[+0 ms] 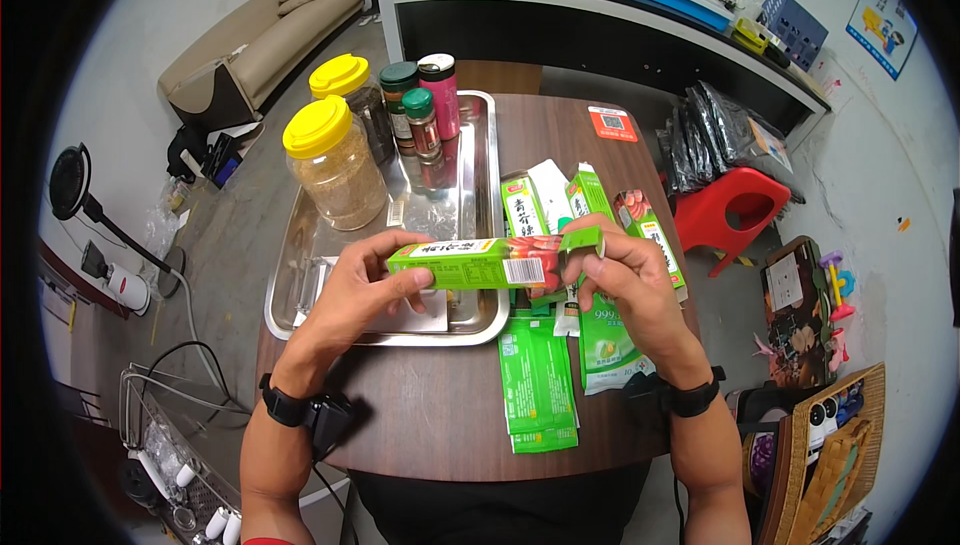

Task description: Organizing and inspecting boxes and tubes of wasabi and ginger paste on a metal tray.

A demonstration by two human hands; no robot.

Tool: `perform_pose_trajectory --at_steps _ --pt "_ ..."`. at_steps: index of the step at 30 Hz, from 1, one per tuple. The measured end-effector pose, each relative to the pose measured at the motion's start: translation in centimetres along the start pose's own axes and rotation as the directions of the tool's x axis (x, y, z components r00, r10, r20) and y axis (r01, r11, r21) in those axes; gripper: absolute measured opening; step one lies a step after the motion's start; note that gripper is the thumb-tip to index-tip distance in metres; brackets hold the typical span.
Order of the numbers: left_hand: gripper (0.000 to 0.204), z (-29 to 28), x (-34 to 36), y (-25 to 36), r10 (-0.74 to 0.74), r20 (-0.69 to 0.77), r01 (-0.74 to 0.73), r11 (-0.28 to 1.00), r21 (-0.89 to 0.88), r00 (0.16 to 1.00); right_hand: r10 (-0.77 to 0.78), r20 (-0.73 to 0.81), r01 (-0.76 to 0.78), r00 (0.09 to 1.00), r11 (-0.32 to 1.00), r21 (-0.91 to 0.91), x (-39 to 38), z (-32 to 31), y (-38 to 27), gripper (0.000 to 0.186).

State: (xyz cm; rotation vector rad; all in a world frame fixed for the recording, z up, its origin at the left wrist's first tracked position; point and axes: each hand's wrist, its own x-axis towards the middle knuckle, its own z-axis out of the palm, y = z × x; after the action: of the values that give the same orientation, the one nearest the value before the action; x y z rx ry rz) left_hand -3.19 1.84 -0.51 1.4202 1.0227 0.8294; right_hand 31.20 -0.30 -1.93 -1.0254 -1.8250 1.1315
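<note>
Over the near right part of a steel tray (478, 330), I hold a long green carton (470, 267) level, with red pictures toward its right end. My left hand (365, 290) grips its left end, thumb on the near side. My right hand (635, 280) pinches the right end, where a flap appears to stand open. Beneath and beyond my right hand lie similar green cartons (522, 207) and a green packet (605, 355). Closer to me on the table rest flat green packets (537, 385). Whatever is inside the carton is hidden.
In the tray stand yellow-lidded jars (335, 170), a pink can (440, 95) and green-capped spice bottles (422, 125). The brown wooden table (420, 425) carries all this. A red stool (728, 215) is at the right, below black bags (720, 135). A desk (560, 30) stands beyond.
</note>
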Motion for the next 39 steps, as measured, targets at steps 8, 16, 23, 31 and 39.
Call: perform_pose_trajectory --at_steps 8,16,23,31,39 --pt "0.042 0.0 -0.1 -0.1 0.001 0.053 -0.001 1.000 -0.004 0.999 0.001 -0.002 -0.001 1.000 1.000 0.008 0.0 -0.2 0.1 0.045" --pt "0.044 0.0 -0.2 0.1 -0.004 0.080 0.004 1.000 -0.005 0.997 0.004 -0.003 -0.004 1.000 1.000 0.013 0.8 -0.6 0.0 0.045" --pt "0.046 0.0 -0.2 0.3 -0.029 0.116 0.029 1.000 0.001 0.993 0.010 -0.001 -0.010 1.000 1.000 0.019 0.4 -0.3 0.0 0.045" --pt "0.062 -0.4 -0.2 -1.0 -0.060 0.074 0.057 0.998 0.039 0.995 0.011 0.003 -0.011 1.000 0.999 0.031 0.2 -0.4 0.2 0.044" --pt "0.059 -0.1 -0.2 -0.4 -0.101 0.070 0.098 0.994 0.042 0.992 0.010 0.011 -0.010 1.000 0.999 0.036 0.3 -0.3 0.0 0.044"
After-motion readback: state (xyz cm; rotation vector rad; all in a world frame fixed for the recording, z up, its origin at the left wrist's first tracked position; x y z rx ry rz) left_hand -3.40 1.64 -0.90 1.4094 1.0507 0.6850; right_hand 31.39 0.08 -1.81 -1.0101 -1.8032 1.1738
